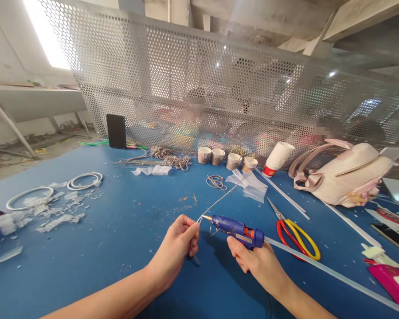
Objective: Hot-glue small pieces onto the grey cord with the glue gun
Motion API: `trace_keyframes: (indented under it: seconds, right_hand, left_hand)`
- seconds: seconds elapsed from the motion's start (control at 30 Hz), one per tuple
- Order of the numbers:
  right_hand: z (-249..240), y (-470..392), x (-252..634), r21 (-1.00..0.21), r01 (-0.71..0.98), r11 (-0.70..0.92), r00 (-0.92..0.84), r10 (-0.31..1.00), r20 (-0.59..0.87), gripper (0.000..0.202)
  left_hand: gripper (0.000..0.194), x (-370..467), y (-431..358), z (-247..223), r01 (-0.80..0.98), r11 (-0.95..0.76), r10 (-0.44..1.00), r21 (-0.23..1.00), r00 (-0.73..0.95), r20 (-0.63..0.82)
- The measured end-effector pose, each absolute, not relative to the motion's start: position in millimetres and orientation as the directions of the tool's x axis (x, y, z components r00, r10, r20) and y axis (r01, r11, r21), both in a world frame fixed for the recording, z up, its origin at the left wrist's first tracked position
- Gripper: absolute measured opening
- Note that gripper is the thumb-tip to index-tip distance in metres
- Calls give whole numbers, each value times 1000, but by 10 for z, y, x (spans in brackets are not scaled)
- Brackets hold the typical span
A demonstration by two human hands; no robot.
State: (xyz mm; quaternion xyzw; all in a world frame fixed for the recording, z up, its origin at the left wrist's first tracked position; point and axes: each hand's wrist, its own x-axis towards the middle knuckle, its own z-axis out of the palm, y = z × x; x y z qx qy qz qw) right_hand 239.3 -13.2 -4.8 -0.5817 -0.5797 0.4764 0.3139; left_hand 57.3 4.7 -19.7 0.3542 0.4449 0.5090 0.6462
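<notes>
Nozzle meets strand, both hands in action!

Take the gun's tip as the centre of the dial. At eight o'clock, the left hand [179,241], thumb and forefinger pinching a thin strand [221,199], with a tail poking out below the fist! That strand shoots off between one and two o'clock, over the pleated white strips [254,188]. At four, the right hand [256,261], fingers wrapped round the blue glue gun [237,230]; whether the trigger is squeezed, I cannot tell. The nozzle is right by the left fingertips, at the strand, though actual contact is too fine to call. A long glue stick [332,270] juts from the gun's back towards four!

Around the blue table [119,212]: scissors [294,235] just past three, blades parted; a small cord coil [217,182] at one; tangled cord [171,159] at eleven; white hoops [84,181] between nine and ten.
</notes>
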Motion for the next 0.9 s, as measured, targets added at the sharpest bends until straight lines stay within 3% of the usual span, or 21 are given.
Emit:
trace_keyframes:
  seconds: [0.37,0.5,0.9]
  right_hand:
    - [-33,-147,2400,-914,391,-112,-127,977,-174,42]
    - [-31,-145,2411,-895,442,-63,-200,966,-167,41]
    - [-99,-141,2451,-891,453,-19,-104,992,-75,36]
  left_hand:
    - [24,546,78,-240,-403,293,954,867,181,-238]
    - [23,531,79,-253,-431,312,947,846,214,-241]
    - [26,546,78,-209,-470,332,940,818,241,-243]
